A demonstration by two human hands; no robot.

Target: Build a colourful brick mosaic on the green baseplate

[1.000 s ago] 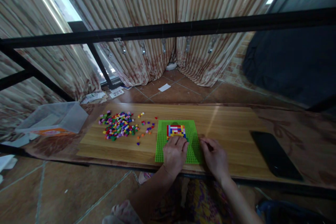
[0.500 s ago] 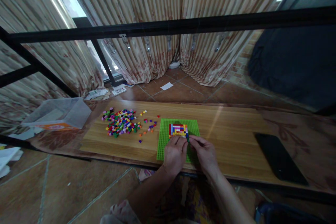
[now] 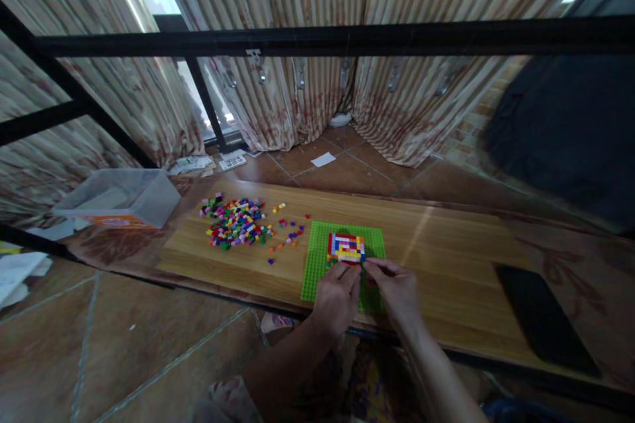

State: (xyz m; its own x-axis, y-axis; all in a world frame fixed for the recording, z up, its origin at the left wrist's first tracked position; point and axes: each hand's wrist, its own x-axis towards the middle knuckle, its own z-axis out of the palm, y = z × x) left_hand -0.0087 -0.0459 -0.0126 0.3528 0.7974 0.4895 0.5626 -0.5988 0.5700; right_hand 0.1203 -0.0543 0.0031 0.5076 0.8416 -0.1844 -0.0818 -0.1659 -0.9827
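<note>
A block of small toy building bricks [image 3: 346, 248] in red, white, blue and yellow is fixed on a green studded baseplate [image 3: 313, 258]. My left hand [image 3: 336, 299] is closed, its fingers together over the front edge of the bricks; what lies under its fingertips is hidden. From the right, my right hand [image 3: 399, 287] pinches at the block's front right corner, where a small dark green brick shows by the fingertips. Both hands rest low over the baseplate, close together.
Left of the baseplate lies a heap of loose bricks [image 3: 238, 221], with several strays beside it. A clear plastic box [image 3: 159, 197] stands past the left end of the wooden board [image 3: 446, 258]. A black phone-like slab [image 3: 546, 317] lies at right. A dark metal rail [image 3: 297, 41] crosses behind.
The view has shifted slightly, so the board sits further right in the picture. My left fingers have drawn back a little toward me, showing more of the front red row. My right hand keeps its pinch.
</note>
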